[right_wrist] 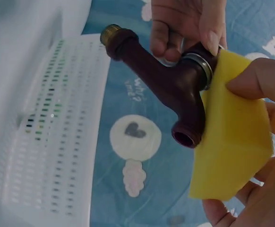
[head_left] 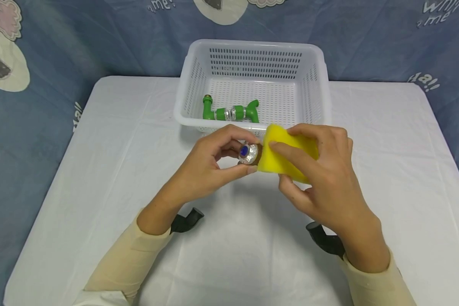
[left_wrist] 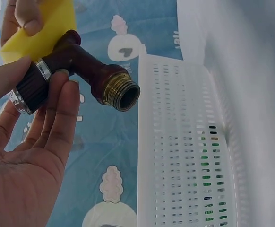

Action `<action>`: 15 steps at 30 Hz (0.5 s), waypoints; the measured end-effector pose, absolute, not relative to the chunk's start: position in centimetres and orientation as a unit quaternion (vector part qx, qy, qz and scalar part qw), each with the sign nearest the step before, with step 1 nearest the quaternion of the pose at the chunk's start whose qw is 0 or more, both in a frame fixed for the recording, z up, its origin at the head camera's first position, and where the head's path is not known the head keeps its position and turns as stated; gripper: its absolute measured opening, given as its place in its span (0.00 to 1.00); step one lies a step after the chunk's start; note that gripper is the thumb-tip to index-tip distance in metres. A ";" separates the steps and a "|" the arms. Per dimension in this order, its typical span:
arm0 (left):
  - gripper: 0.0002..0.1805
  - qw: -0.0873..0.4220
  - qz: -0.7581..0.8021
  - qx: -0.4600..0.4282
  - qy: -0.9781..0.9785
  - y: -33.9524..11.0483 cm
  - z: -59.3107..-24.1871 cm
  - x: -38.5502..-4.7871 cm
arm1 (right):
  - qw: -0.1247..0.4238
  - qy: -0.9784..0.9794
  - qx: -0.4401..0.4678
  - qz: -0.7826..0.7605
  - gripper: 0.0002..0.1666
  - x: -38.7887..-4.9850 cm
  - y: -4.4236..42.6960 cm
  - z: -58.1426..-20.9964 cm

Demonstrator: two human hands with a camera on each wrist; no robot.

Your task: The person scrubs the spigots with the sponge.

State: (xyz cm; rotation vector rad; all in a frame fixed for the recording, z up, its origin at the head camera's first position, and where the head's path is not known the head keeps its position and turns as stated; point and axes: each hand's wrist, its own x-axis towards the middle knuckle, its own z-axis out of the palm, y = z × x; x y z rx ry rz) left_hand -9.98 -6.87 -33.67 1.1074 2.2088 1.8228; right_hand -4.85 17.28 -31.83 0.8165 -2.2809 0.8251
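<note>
A dark maroon faucet [left_wrist: 83,61] with a brass threaded inlet is held off the table by my left hand [head_left: 202,165], fingers and thumb around its ribbed handle. The handle's silver cap with a blue centre faces up in the head view. My right hand [head_left: 325,178] grips a yellow sponge [right_wrist: 232,132], which is bent and pressed against the faucet's side. In the right wrist view the faucet's spout [right_wrist: 187,135] touches or nearly touches the sponge. From the head view most of the faucet body is hidden behind the sponge and fingers.
A white perforated plastic basket [head_left: 313,55] stands at the back of the white-covered table [head_left: 118,136]. Inside it lie two green faucets [head_left: 210,111], near its front wall. A blue patterned cloth [head_left: 137,34] hangs behind. Black curved mounts [head_left: 189,219] sit at both wrists.
</note>
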 end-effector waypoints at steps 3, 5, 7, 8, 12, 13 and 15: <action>0.25 0.030 0.592 0.357 0.722 -6.9 -33.6 -10.0 | 0.285 -0.860 0.305 0.294 0.22 -4.9 17.4 -31.9; 0.25 0.029 0.593 0.355 0.723 -7.0 -33.6 -9.9 | 0.284 -0.861 0.305 0.291 0.22 -4.9 17.5 -31.8; 0.25 0.030 0.595 0.353 0.722 -7.0 -33.6 -10.0 | 0.284 -0.859 0.303 0.298 0.22 -4.9 17.6 -31.7; 0.25 0.032 0.595 0.352 0.721 -7.0 -33.7 -10.0 | 0.287 -0.857 0.301 0.306 0.22 -4.9 17.7 -31.6; 0.25 0.044 0.600 0.356 0.715 -6.9 -33.6 -10.0 | 0.305 -0.840 0.297 0.338 0.24 -4.8 17.5 -31.4; 0.25 0.047 0.601 0.358 0.713 -6.9 -33.6 -10.0 | 0.304 -0.837 0.299 0.343 0.24 -4.8 17.5 -31.4; 0.25 0.050 0.603 0.362 0.708 -6.9 -33.6 -10.0 | 0.296 -0.836 0.306 0.347 0.24 -4.7 17.3 -31.5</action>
